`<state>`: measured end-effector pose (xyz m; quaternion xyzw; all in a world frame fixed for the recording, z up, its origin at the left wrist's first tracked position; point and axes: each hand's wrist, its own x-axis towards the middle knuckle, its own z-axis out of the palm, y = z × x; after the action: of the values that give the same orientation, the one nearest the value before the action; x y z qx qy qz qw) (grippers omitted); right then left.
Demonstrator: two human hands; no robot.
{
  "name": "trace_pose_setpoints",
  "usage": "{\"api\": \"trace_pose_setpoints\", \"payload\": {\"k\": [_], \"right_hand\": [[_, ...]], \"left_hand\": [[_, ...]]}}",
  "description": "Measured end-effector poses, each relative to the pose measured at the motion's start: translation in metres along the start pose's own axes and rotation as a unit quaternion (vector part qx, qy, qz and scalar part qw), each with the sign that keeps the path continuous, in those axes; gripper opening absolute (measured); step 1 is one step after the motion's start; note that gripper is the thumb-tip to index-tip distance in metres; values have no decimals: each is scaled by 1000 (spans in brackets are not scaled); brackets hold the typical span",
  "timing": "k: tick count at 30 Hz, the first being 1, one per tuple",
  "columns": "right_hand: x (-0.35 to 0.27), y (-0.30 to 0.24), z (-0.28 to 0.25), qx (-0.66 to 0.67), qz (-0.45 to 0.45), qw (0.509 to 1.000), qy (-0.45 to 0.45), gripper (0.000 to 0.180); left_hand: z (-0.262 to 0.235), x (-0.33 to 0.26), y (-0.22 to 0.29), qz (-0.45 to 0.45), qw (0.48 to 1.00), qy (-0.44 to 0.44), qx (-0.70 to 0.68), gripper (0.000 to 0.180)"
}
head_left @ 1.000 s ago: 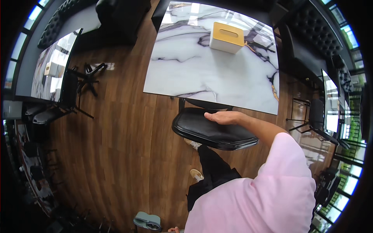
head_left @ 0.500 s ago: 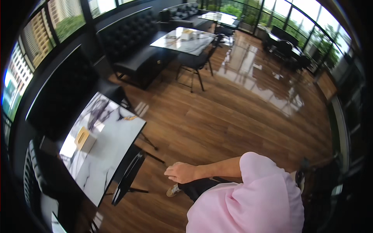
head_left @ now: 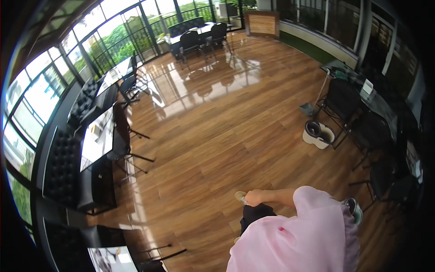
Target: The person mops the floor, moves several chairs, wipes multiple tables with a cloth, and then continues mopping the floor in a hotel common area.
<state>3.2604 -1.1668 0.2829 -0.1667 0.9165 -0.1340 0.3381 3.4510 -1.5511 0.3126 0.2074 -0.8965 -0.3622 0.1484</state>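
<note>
Bucket [head_left: 311, 138]: two wells [head_left: 313, 128], contents unclear.
Dustpan [head_left: 306, 109]: one, beyond bucket.
Right hand [head_left: 254, 198]: left of bucket; grip I can't tell.

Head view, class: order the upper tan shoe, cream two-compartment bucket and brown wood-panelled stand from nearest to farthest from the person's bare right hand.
1. Tan shoe: just left of the right hand.
2. Cream bucket: ahead, toward the right.
3. Brown stand: far back, top centre.

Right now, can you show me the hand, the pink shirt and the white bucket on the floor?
Hand [head_left: 254, 198]: head view, on its middle.
Pink shirt [head_left: 299, 235]: head view, on the body cloth.
White bucket [head_left: 312, 139]: head view, on its pale outer wall.
</note>
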Motion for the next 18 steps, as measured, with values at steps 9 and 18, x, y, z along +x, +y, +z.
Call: {"api": "trace_pose_setpoints", "payload": {"k": [9, 18], "right_hand": [[-54, 302, -13, 222, 136, 954, 152, 34], [-73, 416, -251, 466, 33, 848, 250, 48]], "left_hand": [[164, 55, 155, 119, 991, -62, 24, 22], [411, 163, 407, 187, 954, -233, -40, 13]]}}
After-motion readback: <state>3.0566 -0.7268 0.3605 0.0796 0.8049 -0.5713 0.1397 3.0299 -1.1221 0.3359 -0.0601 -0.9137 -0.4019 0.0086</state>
